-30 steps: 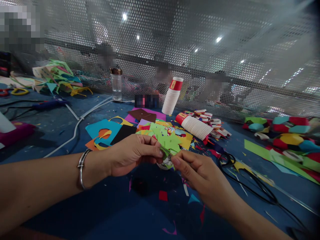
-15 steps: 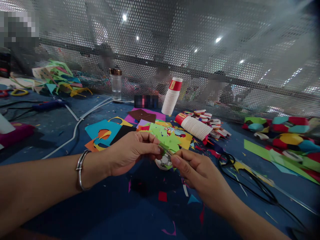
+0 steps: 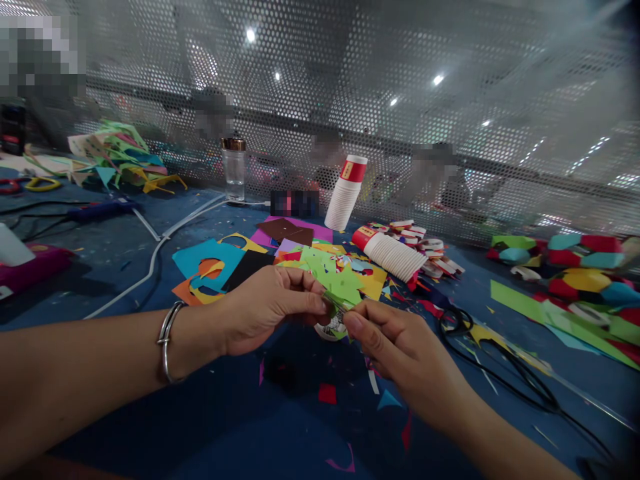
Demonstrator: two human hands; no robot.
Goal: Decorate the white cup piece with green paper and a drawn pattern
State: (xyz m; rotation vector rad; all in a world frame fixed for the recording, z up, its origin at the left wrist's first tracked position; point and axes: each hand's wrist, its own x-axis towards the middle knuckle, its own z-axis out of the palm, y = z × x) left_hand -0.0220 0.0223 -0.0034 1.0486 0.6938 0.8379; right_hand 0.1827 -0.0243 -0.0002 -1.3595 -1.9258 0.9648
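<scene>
My left hand (image 3: 285,303) is closed in a pinch, thumb against fingertips, and a silver bracelet circles that wrist. My right hand (image 3: 387,337) pinches close by, slightly lower and to the right. Between the two sets of fingertips runs a small thin greyish strip (image 3: 338,306); its kind is too small to tell. Just under the fingers shows a white round piece (image 3: 331,331) with dark line drawing, partly hidden by the hands. Green paper scraps (image 3: 343,283) lie right behind the fingertips.
Blue paper with a cut-out hole (image 3: 210,257) and other coloured sheets lie behind my hands. One paper cup stack (image 3: 343,200) stands tilted; another stack (image 3: 393,252) lies down. Also around are a bottle (image 3: 234,173), white cable (image 3: 153,257), black cable (image 3: 520,377) and coloured paper assemblies (image 3: 583,283).
Both hands stay nearly in place, still pinching close together. My left fingertips have shifted slightly right and down, and the strip between the hands sits at a slightly different angle.
</scene>
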